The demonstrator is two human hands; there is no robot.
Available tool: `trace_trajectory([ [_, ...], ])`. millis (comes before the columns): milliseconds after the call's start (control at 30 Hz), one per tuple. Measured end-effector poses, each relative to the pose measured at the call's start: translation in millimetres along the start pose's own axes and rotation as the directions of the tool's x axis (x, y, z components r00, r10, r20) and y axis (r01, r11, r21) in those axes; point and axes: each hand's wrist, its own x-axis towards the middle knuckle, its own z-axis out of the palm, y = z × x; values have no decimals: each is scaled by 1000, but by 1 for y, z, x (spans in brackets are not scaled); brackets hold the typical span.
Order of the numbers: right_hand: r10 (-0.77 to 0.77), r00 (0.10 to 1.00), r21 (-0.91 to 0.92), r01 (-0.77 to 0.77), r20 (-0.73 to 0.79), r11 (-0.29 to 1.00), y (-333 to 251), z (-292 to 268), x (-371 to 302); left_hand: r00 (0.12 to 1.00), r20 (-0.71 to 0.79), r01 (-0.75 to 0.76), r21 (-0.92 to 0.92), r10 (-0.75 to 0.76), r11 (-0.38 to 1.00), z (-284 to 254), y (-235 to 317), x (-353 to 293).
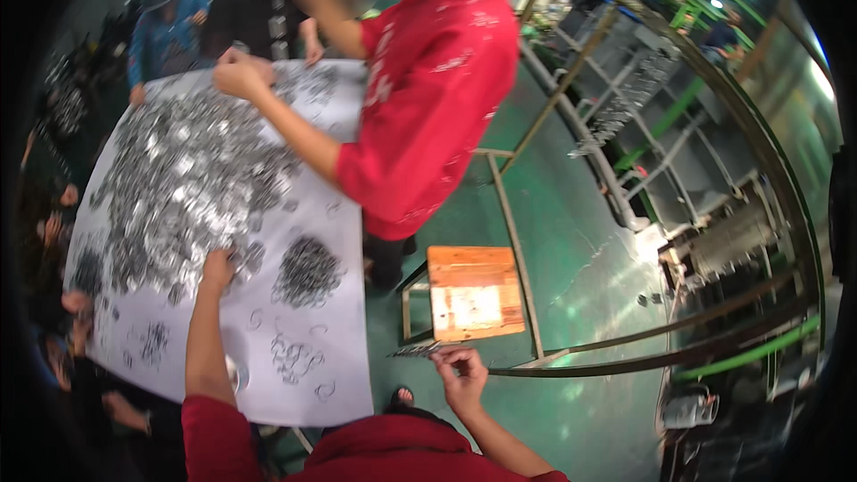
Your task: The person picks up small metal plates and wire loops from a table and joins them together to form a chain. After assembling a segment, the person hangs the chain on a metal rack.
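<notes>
My left hand (217, 266) reaches to the near edge of a big heap of shiny flat metal pieces (196, 170) on a white-covered table (344, 375). Its fingers are bent down among the pieces; what lies between them is too small to make out. Off the table's right side, my right hand (461, 379) pinches the end of a thin dark metal-looking strip (412, 351) between thumb and fingers. Close to my left hand lies a round pile of dark wire-like rings (308, 272). Loose curved bits (293, 359) are scattered nearer to me.
A wooden-topped stool (476, 290) stands right of the table. A person in a red shirt (437, 98) works at the table's right side; others line its far and left sides. Metal frame rails (513, 259) and machinery (714, 241) occupy the right, over a green floor (589, 303).
</notes>
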Motion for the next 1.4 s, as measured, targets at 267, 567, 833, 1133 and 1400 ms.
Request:
trace_trajectory([
  [267,-31,999,3,31,15,1000,6,-9,-8,994,110,9,-41,-5,999,-5,22,9],
  [567,-24,997,46,21,73,999,10,-16,-10,959,-106,166,-547,-264,820,-9,80,-8],
  [833,-54,987,12,53,152,999,11,-24,3,960,275,263,-953,59,150,-41,355,-154],
  [1133,-64,986,-3,66,156,998,13,-36,13,993,120,109,-937,14,332,-29,411,-188],
  [1400,-33,989,41,27,144,999,22,-28,23,992,-121,-87,-883,-43,461,-34,425,-180],
])
